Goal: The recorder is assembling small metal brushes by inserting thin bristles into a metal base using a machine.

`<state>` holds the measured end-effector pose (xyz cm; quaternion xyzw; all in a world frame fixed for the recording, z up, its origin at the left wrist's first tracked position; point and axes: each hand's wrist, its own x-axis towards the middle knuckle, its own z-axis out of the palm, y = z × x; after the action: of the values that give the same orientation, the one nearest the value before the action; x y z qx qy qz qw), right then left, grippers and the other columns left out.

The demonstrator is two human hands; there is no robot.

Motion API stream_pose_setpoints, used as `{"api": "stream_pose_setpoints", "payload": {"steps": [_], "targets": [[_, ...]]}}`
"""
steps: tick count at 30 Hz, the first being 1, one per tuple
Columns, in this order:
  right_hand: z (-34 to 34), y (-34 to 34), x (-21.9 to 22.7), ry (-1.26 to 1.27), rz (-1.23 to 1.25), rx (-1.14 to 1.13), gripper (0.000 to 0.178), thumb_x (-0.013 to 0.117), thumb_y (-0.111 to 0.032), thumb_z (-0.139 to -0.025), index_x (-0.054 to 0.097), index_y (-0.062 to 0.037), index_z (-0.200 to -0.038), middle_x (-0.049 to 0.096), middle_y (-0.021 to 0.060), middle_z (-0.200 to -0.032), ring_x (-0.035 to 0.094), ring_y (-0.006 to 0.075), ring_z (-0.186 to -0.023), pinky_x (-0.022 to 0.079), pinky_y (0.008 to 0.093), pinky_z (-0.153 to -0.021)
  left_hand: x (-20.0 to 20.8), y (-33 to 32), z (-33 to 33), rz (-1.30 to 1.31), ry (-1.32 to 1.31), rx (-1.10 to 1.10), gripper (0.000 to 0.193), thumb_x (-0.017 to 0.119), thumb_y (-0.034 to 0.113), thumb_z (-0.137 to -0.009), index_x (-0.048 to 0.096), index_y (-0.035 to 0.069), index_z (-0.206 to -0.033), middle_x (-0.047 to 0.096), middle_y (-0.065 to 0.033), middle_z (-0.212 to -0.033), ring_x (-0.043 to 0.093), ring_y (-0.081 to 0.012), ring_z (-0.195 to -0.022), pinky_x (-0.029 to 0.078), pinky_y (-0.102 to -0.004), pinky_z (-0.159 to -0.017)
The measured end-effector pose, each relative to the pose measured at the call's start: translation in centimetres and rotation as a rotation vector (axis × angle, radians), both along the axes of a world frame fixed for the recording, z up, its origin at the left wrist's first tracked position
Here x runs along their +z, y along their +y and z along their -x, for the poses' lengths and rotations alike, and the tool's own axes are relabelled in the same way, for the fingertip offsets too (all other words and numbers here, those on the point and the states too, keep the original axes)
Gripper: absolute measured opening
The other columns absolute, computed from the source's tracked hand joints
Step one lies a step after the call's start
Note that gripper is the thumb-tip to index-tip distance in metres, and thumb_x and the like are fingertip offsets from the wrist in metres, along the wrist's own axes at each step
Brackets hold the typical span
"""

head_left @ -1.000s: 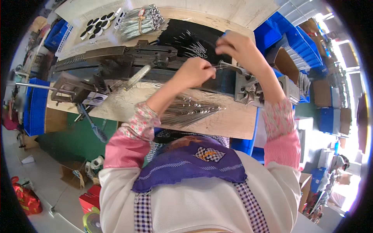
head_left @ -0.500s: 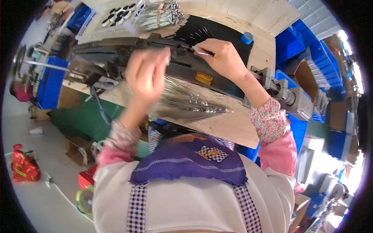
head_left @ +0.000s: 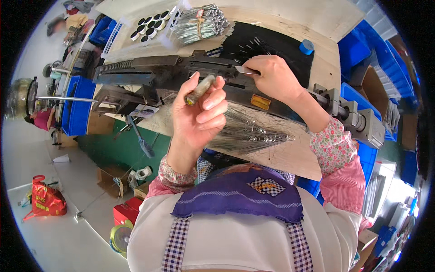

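Observation:
My left hand (head_left: 199, 113) is raised palm up in front of the dark metal machine (head_left: 158, 65). Its fingers are curled around a short, grimy whitish cylinder (head_left: 200, 89) with a yellowish end; its exact kind I cannot make out. Over the machine's bar, my right hand (head_left: 276, 77) is closed on a thin, flat metal strip (head_left: 247, 70); the strip's tip points left, close to the machine's dark fittings. Below the hands, a fanned bundle of thin metal wires (head_left: 253, 131) lies on the wooden bench (head_left: 290, 154), with its looped ends toward the right.
A yellow-orange block (head_left: 260, 102) sits on the machine. Behind stand a bundle of silvery rods (head_left: 199, 26), a white basket (head_left: 131, 45) of black-and-white spools, and a black mat (head_left: 294, 63) with a blue tape roll (head_left: 306, 46). Blue bins (head_left: 358, 50) line the right.
My left hand, blurred before, has turned palm up, exposing the cylinder. My right hand keeps its grip on the strip near the machine. The whole view has shifted slightly.

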<state>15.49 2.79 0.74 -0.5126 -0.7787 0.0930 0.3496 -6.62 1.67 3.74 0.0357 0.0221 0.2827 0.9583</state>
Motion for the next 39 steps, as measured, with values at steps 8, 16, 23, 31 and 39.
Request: {"api": "stream_pose_setpoints", "payload": {"steps": [8,16,23,31,39], "targets": [[-0.4,0.5,0.4,-0.001,-0.012,0.010,0.010,0.061,-0.004,-0.074,0.067,-0.0031,-0.082,0.065,0.0116,-0.082,0.064,0.0307,-0.076,0.052,0.0374,-0.068,-9.6,-1.5,-3.1,-1.475,1.492,0.438,0.027,0.061,0.014,-0.086,0.046,0.005,-0.105,0.058,-0.0039,-0.073,0.059,-0.0136,-0.057,0.045,-0.0275,-0.050],[-0.2,-8.9,0.3,-0.103,0.163,0.082,0.033,0.066,-0.004,-0.073,0.061,-0.0093,-0.105,0.058,0.0112,-0.083,0.062,0.0349,-0.078,0.054,0.0417,-0.066,-10.4,-0.5,7.9,-0.466,1.480,0.516,0.045,0.047,0.042,-0.096,0.058,0.006,-0.070,0.051,0.0005,-0.053,0.046,-0.0071,-0.043,0.031,-0.0219,-0.039],[-1.2,-5.2,-8.0,-0.109,0.265,-0.257,0.022,0.065,-0.015,-0.082,0.048,-0.0051,-0.093,0.048,0.0165,-0.098,0.056,0.0392,-0.086,0.050,0.0479,-0.069,-11.6,2.5,11.9,-0.204,1.364,0.608,0.046,0.057,0.048,-0.091,0.067,0.004,-0.089,0.053,-0.0011,-0.057,0.044,-0.0086,-0.044,0.030,-0.0240,-0.039],[-2.8,-7.9,-7.8,-0.144,0.313,-0.239,0.026,0.066,-0.012,-0.078,0.047,-0.0047,-0.095,0.051,0.0157,-0.097,0.058,0.0387,-0.081,0.050,0.0477,-0.064,-13.4,1.4,10.0,-0.055,0.990,0.813,0.022,0.051,0.029,-0.097,0.054,0.008,-0.092,0.047,0.0028,-0.065,0.037,-0.0080,-0.044,0.024,-0.0229,-0.039],[-2.3,-6.2,-6.7,-0.187,0.413,-0.242,0.031,0.056,-0.015,-0.086,0.049,-0.0003,-0.112,0.054,0.0250,-0.115,0.060,0.0414,-0.092,0.052,0.0467,-0.072,-1.3,-3.3,-4.8,-0.730,0.879,0.266,0.027,0.038,0.026,-0.102,0.044,0.008,-0.083,0.035,0.0040,-0.063,0.033,-0.0057,-0.044,0.025,-0.0210,-0.039]]}}
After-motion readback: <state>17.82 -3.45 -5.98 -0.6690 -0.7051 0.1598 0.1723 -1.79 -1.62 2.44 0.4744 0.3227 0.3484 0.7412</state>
